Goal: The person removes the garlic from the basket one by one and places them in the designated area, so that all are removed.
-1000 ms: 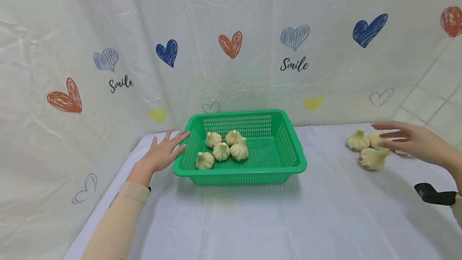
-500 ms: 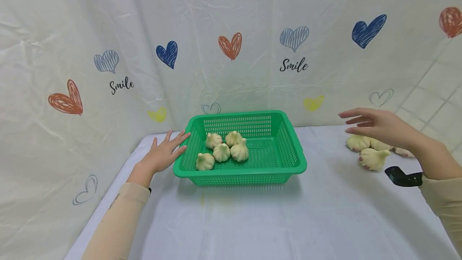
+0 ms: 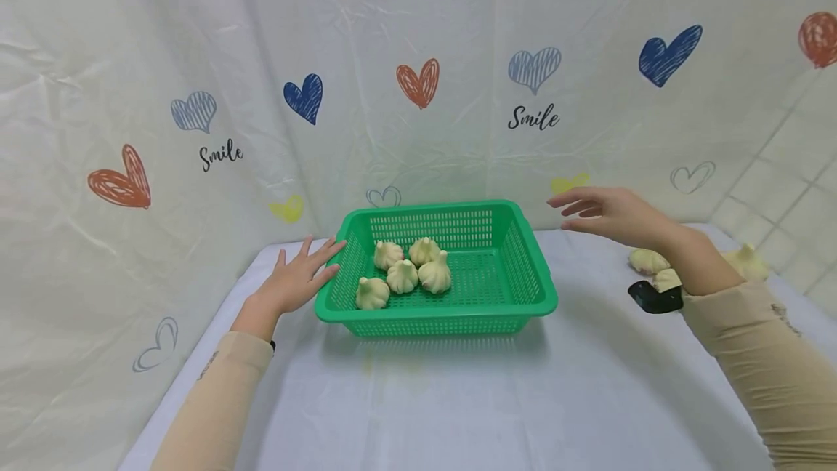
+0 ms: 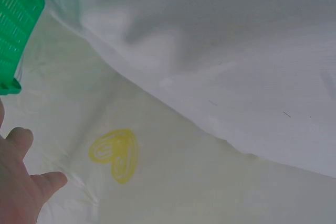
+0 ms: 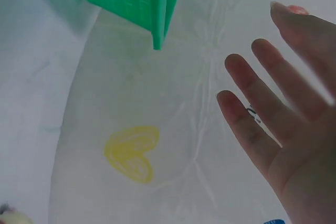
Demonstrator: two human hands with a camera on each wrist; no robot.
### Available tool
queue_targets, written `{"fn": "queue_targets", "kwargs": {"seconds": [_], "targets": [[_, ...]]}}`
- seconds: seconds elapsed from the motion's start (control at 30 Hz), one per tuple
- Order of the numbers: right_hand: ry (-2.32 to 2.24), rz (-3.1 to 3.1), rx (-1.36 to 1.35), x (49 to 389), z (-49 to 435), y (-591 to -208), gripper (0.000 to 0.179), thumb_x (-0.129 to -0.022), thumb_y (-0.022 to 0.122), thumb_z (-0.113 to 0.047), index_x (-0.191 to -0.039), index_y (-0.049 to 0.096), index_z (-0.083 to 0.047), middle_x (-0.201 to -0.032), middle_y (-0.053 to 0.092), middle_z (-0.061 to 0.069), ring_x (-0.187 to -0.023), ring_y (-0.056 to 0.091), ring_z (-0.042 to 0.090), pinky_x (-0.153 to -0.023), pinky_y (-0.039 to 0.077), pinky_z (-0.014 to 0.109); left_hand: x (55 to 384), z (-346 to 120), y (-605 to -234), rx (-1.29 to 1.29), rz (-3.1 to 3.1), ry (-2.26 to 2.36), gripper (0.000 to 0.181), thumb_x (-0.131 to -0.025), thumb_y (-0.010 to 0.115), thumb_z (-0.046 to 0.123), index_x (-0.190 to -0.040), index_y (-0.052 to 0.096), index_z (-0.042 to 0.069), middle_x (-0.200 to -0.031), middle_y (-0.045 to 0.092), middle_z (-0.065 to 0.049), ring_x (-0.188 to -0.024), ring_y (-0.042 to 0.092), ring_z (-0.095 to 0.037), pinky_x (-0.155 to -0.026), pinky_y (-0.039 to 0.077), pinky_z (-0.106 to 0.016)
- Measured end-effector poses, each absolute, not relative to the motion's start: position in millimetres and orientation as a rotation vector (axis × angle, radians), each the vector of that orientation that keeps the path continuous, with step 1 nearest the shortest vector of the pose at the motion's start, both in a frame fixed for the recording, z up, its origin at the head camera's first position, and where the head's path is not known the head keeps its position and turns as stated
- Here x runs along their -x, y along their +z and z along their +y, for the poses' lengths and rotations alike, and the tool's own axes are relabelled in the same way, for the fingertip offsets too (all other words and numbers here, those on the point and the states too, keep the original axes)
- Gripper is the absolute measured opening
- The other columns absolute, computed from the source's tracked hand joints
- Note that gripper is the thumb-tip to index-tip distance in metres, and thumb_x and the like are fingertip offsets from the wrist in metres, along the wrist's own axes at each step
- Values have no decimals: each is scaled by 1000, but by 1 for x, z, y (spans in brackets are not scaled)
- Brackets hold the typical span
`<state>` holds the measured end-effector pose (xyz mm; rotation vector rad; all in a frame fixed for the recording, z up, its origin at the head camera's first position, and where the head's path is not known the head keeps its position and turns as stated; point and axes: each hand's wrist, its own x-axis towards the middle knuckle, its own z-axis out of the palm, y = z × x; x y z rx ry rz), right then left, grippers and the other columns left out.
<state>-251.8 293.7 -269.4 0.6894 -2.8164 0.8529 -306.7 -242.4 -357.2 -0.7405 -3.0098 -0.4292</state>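
A green plastic basket [image 3: 437, 316] stands on the table with several garlic bulbs [image 3: 402, 277] grouped in its left half. My left hand [image 3: 294, 278] lies at the basket's left rim, fingers spread and touching it; the left wrist view shows only part of that hand [image 4: 21, 177]. Above and right of the basket's right end, my right hand [image 3: 604, 213] hangs in the air, apart from the rim. Its fingers are loosely extended and hold nothing, as the right wrist view shows at the palm [image 5: 294, 140].
More garlic bulbs [image 3: 649, 261] lie on the table at the far right, partly hidden behind my right forearm. A white cloth [image 3: 431, 405] covers the table. Behind it hangs a pale curtain [image 3: 366, 13] printed with hearts and words.
My right hand has moved left from above the loose garlic bulbs toward the basket's right end, fingers remaining loose. The left hand and the basket have stayed put.
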Motion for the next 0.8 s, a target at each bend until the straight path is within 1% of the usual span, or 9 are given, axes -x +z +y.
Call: {"fn": "queue_targets", "kwargs": {"seconds": [0.17, 0.47, 0.6, 0.8], "targets": [[916, -2775, -748, 263, 273, -275, 37, -101, 68, -13, -137, 64, -4, -135, 64, 17, -116, 66, 39, -92, 56, 54, 309, -242, -357, 754, -3000, -446, 60, -111, 38, 46, -165, 26, 24, -169, 21, -7, -155, -2, -43, -112, -11, -75], [1021, -2793, -850, 286, 233, -278, 33, -101, 67, -8, -133, 67, -5, -131, 67, 16, -113, 68, 32, -95, 54, 52, 309, -242, -361, 753, -2991, -432, 60, -111, 37, 48, -165, 26, 25, -169, 21, -7, -155, 2, -44, -112, -10, -75], [989, -2805, -877, 298, 219, -275, 32, -100, 68, -8, -132, 68, -6, -129, 68, 14, -113, 68, 33, -96, 53, 51, 309, -242, -360, 740, -3001, -415, 59, -111, 38, 46, -165, 25, 25, -170, 20, -6, -155, 0, -43, -112, -10, -75], [977, -2846, -892, 317, 199, -276, 33, -99, 70, -11, -132, 68, -6, -131, 68, 13, -117, 66, 35, -97, 54, 49, 308, -242, -359, 727, -3010, -421, 59, -112, 39, 44, -165, 25, 25, -170, 20, -5, -155, -1, -42, -113, -11, -74]]}}
